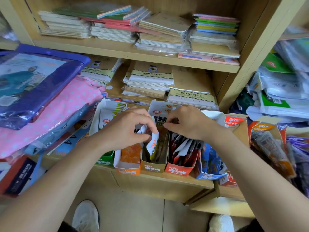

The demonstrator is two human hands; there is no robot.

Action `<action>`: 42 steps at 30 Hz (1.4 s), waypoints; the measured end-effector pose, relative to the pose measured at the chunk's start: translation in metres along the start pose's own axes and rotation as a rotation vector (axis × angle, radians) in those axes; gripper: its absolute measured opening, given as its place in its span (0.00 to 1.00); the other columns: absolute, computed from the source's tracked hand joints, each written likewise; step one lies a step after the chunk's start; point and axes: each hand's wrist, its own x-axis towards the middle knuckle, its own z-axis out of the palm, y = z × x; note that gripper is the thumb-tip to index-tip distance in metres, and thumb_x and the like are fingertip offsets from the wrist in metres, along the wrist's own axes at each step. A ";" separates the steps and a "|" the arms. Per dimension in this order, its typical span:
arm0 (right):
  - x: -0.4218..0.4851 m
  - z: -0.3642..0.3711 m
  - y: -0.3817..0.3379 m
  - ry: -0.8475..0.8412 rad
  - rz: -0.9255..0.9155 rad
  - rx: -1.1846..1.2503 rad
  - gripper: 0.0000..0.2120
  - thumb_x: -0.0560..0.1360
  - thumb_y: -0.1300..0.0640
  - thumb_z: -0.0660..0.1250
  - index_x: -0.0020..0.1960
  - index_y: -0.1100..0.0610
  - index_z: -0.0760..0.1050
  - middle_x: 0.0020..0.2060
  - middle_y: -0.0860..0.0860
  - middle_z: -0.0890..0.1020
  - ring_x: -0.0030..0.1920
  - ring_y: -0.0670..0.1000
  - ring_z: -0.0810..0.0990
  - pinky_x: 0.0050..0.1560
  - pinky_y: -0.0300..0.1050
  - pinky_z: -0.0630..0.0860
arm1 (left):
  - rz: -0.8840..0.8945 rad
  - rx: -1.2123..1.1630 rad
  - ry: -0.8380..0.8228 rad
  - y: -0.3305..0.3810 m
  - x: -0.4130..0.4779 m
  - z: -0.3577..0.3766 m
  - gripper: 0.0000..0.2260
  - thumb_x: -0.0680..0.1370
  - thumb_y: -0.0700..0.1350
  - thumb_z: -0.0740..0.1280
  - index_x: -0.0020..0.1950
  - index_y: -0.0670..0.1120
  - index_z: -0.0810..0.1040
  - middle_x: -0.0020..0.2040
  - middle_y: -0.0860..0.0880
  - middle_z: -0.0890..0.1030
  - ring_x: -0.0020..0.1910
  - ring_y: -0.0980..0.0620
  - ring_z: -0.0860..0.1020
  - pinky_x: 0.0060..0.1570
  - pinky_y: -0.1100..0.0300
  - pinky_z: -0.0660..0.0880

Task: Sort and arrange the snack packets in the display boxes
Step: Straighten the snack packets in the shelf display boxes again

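Above the tan cardboard box, left hand pinches a glossy packet; right hand, grip unclear.

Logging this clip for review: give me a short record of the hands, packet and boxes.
left hand: holds white packet at the tan box opening
right hand: fingers curled at brown packets in that box; grip unclear
box row: green box, orange box, tan, red box, blue box
shelves above: stacked notebooks

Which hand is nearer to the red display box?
Right. The right hand is just above the red display box; the left hand, pinching a white packet, is further left, over the orange box.
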 end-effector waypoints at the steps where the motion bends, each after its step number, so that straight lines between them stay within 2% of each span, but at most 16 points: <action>1: 0.001 0.001 0.001 0.032 0.013 0.030 0.08 0.76 0.52 0.70 0.42 0.53 0.84 0.37 0.46 0.84 0.39 0.48 0.80 0.43 0.46 0.76 | 0.003 -0.013 0.003 0.000 0.000 0.001 0.10 0.72 0.42 0.76 0.46 0.57 0.84 0.51 0.59 0.78 0.59 0.55 0.75 0.58 0.49 0.73; 3: 0.001 -0.001 0.005 0.112 0.033 0.077 0.05 0.74 0.58 0.72 0.41 0.55 0.86 0.36 0.45 0.84 0.37 0.46 0.80 0.43 0.40 0.77 | 0.000 -0.025 0.033 -0.001 0.001 0.002 0.06 0.73 0.45 0.75 0.43 0.57 0.83 0.52 0.60 0.80 0.59 0.55 0.75 0.58 0.47 0.73; 5: 0.000 -0.003 0.009 0.176 0.043 0.101 0.04 0.72 0.62 0.73 0.42 0.56 0.87 0.35 0.45 0.84 0.35 0.43 0.80 0.41 0.30 0.75 | -0.034 -0.050 0.125 -0.002 0.003 0.004 0.02 0.73 0.49 0.75 0.44 0.56 0.83 0.49 0.59 0.82 0.55 0.57 0.77 0.53 0.45 0.76; 6: 0.000 -0.003 0.010 0.210 0.044 0.134 0.05 0.73 0.62 0.73 0.42 0.55 0.87 0.35 0.45 0.84 0.35 0.43 0.80 0.40 0.30 0.75 | -0.048 -0.076 0.190 -0.003 0.004 0.005 0.03 0.73 0.51 0.75 0.44 0.55 0.83 0.46 0.59 0.82 0.51 0.57 0.79 0.51 0.45 0.77; 10: -0.002 -0.010 0.009 0.459 0.009 0.381 0.06 0.74 0.65 0.73 0.47 0.56 0.86 0.37 0.48 0.85 0.33 0.43 0.81 0.36 0.34 0.76 | -0.048 -0.120 0.432 -0.001 0.013 0.009 0.04 0.74 0.47 0.77 0.44 0.50 0.84 0.38 0.56 0.83 0.40 0.55 0.81 0.42 0.49 0.79; 12: -0.002 -0.017 0.007 0.527 -0.030 0.462 0.08 0.75 0.66 0.72 0.52 0.57 0.84 0.39 0.52 0.85 0.34 0.46 0.83 0.36 0.42 0.80 | -0.026 -0.097 0.539 0.000 0.018 0.009 0.03 0.74 0.44 0.77 0.44 0.48 0.84 0.36 0.56 0.83 0.37 0.55 0.81 0.39 0.54 0.79; 15: 0.000 -0.018 0.007 0.482 -0.019 0.541 0.17 0.76 0.67 0.71 0.63 0.55 0.79 0.37 0.51 0.84 0.35 0.50 0.84 0.38 0.49 0.82 | -0.001 -0.038 0.663 0.005 0.025 0.009 0.02 0.74 0.43 0.76 0.44 0.47 0.85 0.35 0.59 0.82 0.36 0.57 0.81 0.37 0.60 0.79; 18: 0.003 -0.008 0.009 0.434 0.003 0.526 0.15 0.77 0.69 0.69 0.58 0.52 0.80 0.38 0.49 0.84 0.36 0.50 0.85 0.41 0.52 0.84 | 0.051 0.034 0.744 0.006 0.029 0.008 0.02 0.75 0.42 0.75 0.45 0.45 0.85 0.36 0.56 0.83 0.35 0.58 0.81 0.36 0.58 0.79; 20: 0.006 -0.001 0.013 0.392 0.033 0.532 0.12 0.78 0.69 0.68 0.55 0.56 0.82 0.40 0.52 0.85 0.38 0.50 0.86 0.44 0.53 0.84 | 0.079 0.103 0.768 0.004 0.032 0.009 0.02 0.75 0.42 0.76 0.44 0.44 0.85 0.37 0.53 0.84 0.35 0.56 0.81 0.34 0.55 0.79; 26: 0.008 -0.004 0.014 0.233 0.101 0.664 0.19 0.74 0.76 0.62 0.59 0.63 0.82 0.47 0.56 0.87 0.46 0.52 0.86 0.50 0.49 0.83 | 0.039 0.208 0.710 -0.004 0.038 0.019 0.04 0.74 0.42 0.76 0.41 0.46 0.83 0.35 0.53 0.83 0.32 0.56 0.79 0.31 0.54 0.78; 29: 0.005 -0.009 0.005 0.162 0.077 0.653 0.16 0.74 0.66 0.73 0.61 0.59 0.80 0.47 0.52 0.86 0.46 0.51 0.85 0.47 0.43 0.81 | -0.025 0.163 0.674 -0.006 0.040 0.020 0.03 0.73 0.43 0.76 0.41 0.47 0.84 0.34 0.58 0.80 0.32 0.59 0.78 0.33 0.54 0.79; 31: 0.004 -0.006 0.000 0.143 0.018 0.509 0.12 0.71 0.60 0.78 0.53 0.54 0.82 0.39 0.50 0.85 0.37 0.47 0.82 0.40 0.40 0.78 | -0.065 0.121 0.664 -0.006 0.040 0.020 0.03 0.73 0.45 0.77 0.42 0.48 0.84 0.34 0.60 0.79 0.32 0.60 0.78 0.33 0.55 0.79; 34: 0.006 0.002 0.001 0.212 0.020 0.333 0.10 0.70 0.60 0.79 0.46 0.55 0.80 0.33 0.47 0.82 0.32 0.41 0.78 0.37 0.36 0.75 | -0.097 0.009 0.601 -0.004 0.037 0.014 0.04 0.74 0.46 0.77 0.45 0.48 0.85 0.36 0.57 0.82 0.35 0.59 0.81 0.36 0.55 0.80; 38: 0.009 0.003 -0.002 0.488 0.037 0.303 0.11 0.71 0.64 0.75 0.43 0.53 0.75 0.32 0.45 0.80 0.32 0.44 0.78 0.34 0.34 0.74 | -0.224 -0.060 0.507 0.000 0.026 -0.005 0.09 0.74 0.49 0.76 0.54 0.52 0.84 0.46 0.59 0.84 0.42 0.61 0.82 0.42 0.63 0.78; 40: 0.010 0.005 -0.001 0.512 0.047 0.252 0.11 0.72 0.64 0.74 0.41 0.53 0.73 0.32 0.47 0.80 0.32 0.46 0.79 0.35 0.39 0.76 | -0.248 -0.031 0.407 -0.002 0.018 -0.013 0.09 0.77 0.44 0.72 0.54 0.55 0.83 0.49 0.59 0.83 0.46 0.59 0.82 0.45 0.60 0.78; 42: 0.011 0.007 0.002 0.427 0.048 0.139 0.12 0.72 0.63 0.75 0.39 0.54 0.73 0.32 0.49 0.81 0.33 0.49 0.80 0.37 0.46 0.79 | -0.186 -0.024 0.216 -0.005 0.008 -0.020 0.20 0.77 0.33 0.65 0.56 0.59 0.82 0.56 0.58 0.81 0.53 0.58 0.80 0.47 0.57 0.78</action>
